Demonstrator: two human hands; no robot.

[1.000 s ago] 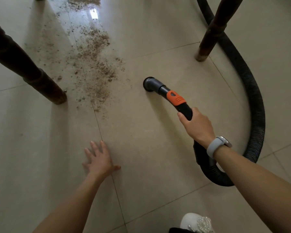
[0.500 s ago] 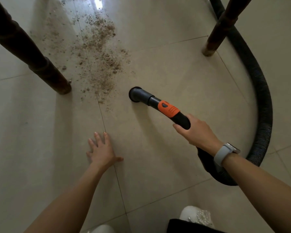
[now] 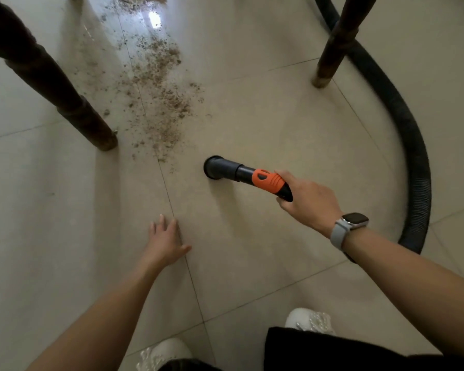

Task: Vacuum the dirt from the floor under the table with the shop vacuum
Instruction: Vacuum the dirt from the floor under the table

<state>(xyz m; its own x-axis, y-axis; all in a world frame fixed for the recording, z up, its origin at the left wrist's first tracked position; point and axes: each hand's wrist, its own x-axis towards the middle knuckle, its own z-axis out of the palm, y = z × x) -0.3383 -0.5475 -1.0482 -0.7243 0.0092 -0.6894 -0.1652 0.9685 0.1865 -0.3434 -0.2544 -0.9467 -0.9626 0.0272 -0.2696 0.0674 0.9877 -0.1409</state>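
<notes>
Brown dirt point(image 3: 161, 103) lies scattered over the pale tiled floor point(image 3: 265, 124), running from the top centre down toward the middle. The black vacuum nozzle point(image 3: 214, 168) with an orange collar point(image 3: 267, 180) points left, its round mouth on the floor just right of the dirt's lower end. My right hand point(image 3: 310, 202) grips the nozzle behind the orange collar. The black ribbed hose point(image 3: 418, 167) curves away on the right. My left hand point(image 3: 165, 241) rests flat on the floor with fingers spread, below the dirt.
Two dark wooden table legs stand on the floor: one at the left point(image 3: 91, 127) beside the dirt, another at the upper right point(image 3: 330, 62) next to the hose. My white shoes point(image 3: 308, 321) and dark clothing show at the bottom edge.
The nozzle has swung left and toward me, now lying nearly level below the dirt's lower end. My right hand slid closer to the orange collar. The left hand stays planted on the floor.
</notes>
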